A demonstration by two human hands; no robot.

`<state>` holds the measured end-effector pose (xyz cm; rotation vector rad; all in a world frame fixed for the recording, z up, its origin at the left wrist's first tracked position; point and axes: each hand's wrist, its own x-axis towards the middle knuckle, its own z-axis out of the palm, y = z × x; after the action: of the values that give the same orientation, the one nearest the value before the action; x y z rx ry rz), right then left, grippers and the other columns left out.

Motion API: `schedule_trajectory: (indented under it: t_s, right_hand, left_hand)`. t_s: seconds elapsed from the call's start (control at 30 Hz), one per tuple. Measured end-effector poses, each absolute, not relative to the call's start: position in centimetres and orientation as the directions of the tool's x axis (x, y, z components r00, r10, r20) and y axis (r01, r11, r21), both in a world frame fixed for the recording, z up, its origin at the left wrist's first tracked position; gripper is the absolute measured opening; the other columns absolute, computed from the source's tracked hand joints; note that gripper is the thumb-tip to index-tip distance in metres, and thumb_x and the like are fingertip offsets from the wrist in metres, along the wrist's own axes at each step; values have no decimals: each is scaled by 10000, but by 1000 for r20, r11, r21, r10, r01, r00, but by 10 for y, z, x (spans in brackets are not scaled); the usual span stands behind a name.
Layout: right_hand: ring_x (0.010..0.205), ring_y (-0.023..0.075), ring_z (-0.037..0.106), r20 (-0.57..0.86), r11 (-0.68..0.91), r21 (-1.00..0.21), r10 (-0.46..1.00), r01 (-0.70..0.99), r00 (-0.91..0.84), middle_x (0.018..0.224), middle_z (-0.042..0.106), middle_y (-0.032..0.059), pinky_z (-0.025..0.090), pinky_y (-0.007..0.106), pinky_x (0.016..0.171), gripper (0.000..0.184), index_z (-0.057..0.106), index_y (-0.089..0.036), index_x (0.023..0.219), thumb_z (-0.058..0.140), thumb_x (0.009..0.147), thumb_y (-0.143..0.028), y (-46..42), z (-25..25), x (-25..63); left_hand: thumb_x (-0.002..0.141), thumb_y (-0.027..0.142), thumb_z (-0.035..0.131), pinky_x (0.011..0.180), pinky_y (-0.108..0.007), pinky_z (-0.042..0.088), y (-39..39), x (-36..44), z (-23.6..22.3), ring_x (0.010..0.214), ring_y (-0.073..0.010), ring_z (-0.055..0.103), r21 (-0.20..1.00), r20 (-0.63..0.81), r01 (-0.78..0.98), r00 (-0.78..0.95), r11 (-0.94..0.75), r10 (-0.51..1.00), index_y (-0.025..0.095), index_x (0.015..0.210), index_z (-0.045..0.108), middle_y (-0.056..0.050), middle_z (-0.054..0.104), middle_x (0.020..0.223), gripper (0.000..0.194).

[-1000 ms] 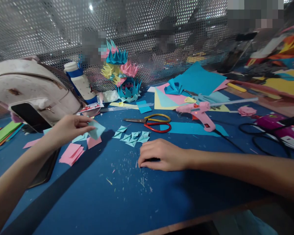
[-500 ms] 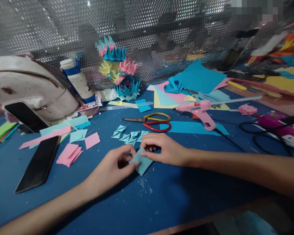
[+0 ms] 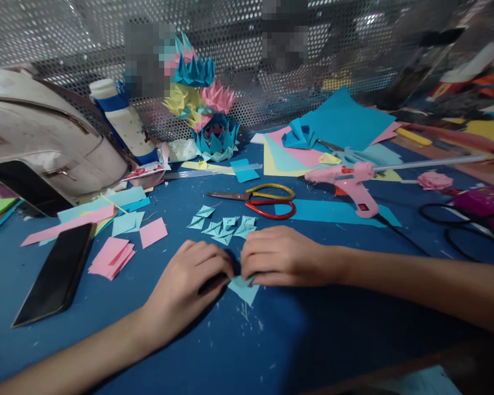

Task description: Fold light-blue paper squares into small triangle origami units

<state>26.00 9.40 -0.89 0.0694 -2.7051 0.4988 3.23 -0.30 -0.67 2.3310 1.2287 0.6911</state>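
While the left hand and the right hand both pinch one paper on the bench, one pair of scissors and one glue gun lie beyond them. The paper is light blue, its visible part roughly triangular, partly hidden under the hands.

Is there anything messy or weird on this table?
A bit messy, yes: tiny paper scraps are sprinkled over the blue table just below the light blue paper at the hands. They look odd because they're loose, like crumbs, while the pink squares sit in a pile. Nothing looks clearly broken.
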Motion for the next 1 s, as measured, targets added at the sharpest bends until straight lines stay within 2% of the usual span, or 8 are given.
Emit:
schedule_trajectory:
  t_s: [0.13,0.3,0.5,0.63,0.83,1.0]
  right_hand:
    - [975,149,601,357,963,-163,-145,-215,-923,1072,707,23,433,294,761,236,660,-194,1031,453,1040,-307,102,-9,263]
    - [997,144,616,397,949,-178,-173,-261,-901,1097,723,14,448,290,756,210,677,-191,1031,497,1023,-299,106,-11,264]
    - [989,140,626,424,931,-237,-160,-279,-891,1082,729,21,458,296,772,227,680,-191,1008,470,1028,-276,108,-11,265]
    - [983,131,628,421,936,-221,-162,-274,-893,1081,729,17,458,296,777,237,682,-204,1001,462,1034,-285,109,-11,265]
    - [970,138,623,451,943,-186,-167,-275,-877,1078,719,-5,462,296,728,190,698,-200,967,530,1005,-279,107,-13,266]
    - [990,125,614,447,950,-178,-154,-256,-881,1088,713,-2,475,278,743,233,697,-233,995,472,1032,-282,106,-16,267]
  left_hand:
    - [1058,158,355,853,-343,438,-11,28,-11,973,-185,616,387,371,541,650,-747,663,160,1149,630,-85,695,1098,290]
    - [1056,146,353,895,-343,504,-15,27,-10,1021,-212,627,231,449,526,689,-819,569,93,1129,651,-124,698,1081,311]
    - [1063,154,324,846,-345,553,-16,28,-11,1002,-209,631,276,427,523,685,-806,591,107,1131,666,-119,704,1059,352]
    - [1055,147,343,853,-369,558,-16,27,-15,1008,-214,633,289,437,518,677,-805,593,117,1140,671,-117,709,1066,339]
    - [1055,167,395,841,-334,542,-13,31,-11,964,-193,655,324,430,530,656,-784,621,139,1089,695,-80,723,999,303]
    - [1057,171,391,790,-319,545,-8,31,-5,910,-177,656,356,420,508,663,-784,620,144,1067,706,-61,733,966,316]
